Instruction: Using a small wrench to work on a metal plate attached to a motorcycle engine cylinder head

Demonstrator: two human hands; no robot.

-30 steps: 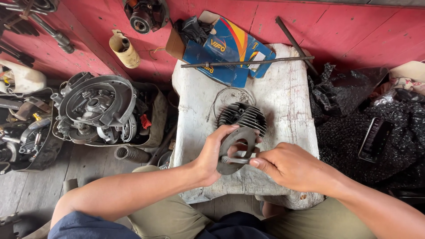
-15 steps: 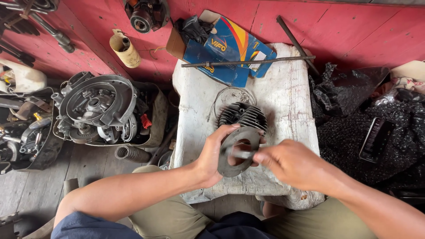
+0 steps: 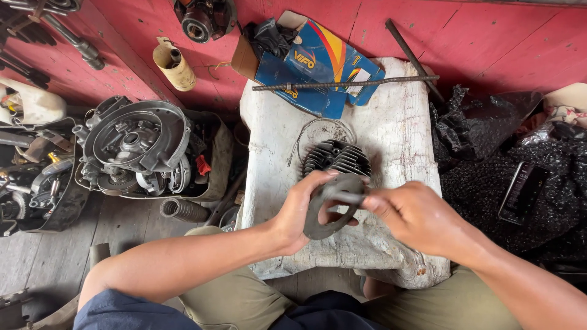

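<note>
A: What are the hands doing over the white stone block (image 3: 391, 140)?

B: The left hand (image 3: 299, 211) is gripping a dark grey gasket ring (image 3: 327, 208) by its left edge, thumb on the near face, fingers curled behind it. It is holding the ring upright, just above the near half of the block.

A: And the right hand (image 3: 419, 217)?

B: Its fingertips are pressed together, pinching a small grey part at the ring's upper right edge. I cannot tell exactly what that part is.

A: What is lying behind the ring?

B: A finned engine cylinder (image 3: 337, 157) is sitting on the block, just beyond the ring. Farther back, a thin metal rod (image 3: 345, 84) is lying across the block's far edge, over a blue cardboard box (image 3: 318, 67).

A: Anything left of the block?

B: An engine crankcase (image 3: 137, 143) is resting in a tray on the floor, well apart from the block.
</note>
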